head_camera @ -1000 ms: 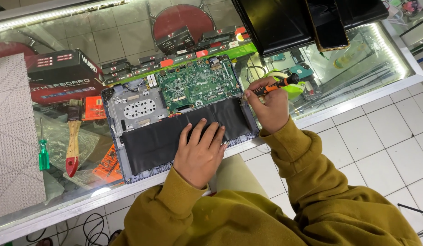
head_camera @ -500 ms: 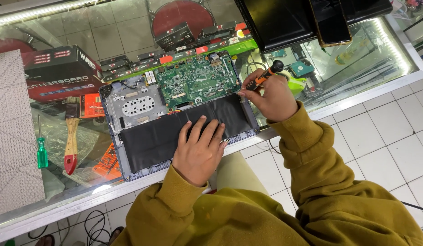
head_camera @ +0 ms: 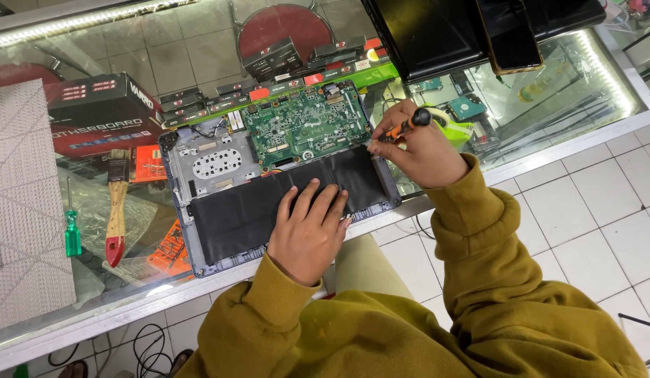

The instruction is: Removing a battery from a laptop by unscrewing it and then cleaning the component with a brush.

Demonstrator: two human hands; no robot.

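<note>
An opened laptop base (head_camera: 192,161) lies on a glass counter, showing a green circuit board (head_camera: 304,126) and a long black battery (head_camera: 255,206). My left hand (head_camera: 307,234) rests flat on the battery, fingers spread. My right hand (head_camera: 423,147) grips an orange and black screwdriver (head_camera: 403,128), its tip at the laptop's right edge beside the battery's end.
A brush with a wooden and red handle (head_camera: 116,206) and a small green screwdriver (head_camera: 72,234) lie to the left. A grey mat (head_camera: 24,203) is at the far left. The black laptop lid (head_camera: 444,35) stands behind. Boxes (head_camera: 101,112) sit under the glass. White floor tiles (head_camera: 584,203) are at right.
My right hand has shifted with the screwdriver along the laptop's right edge, the handle now tilted up to the right. My left hand has stayed on the battery.
</note>
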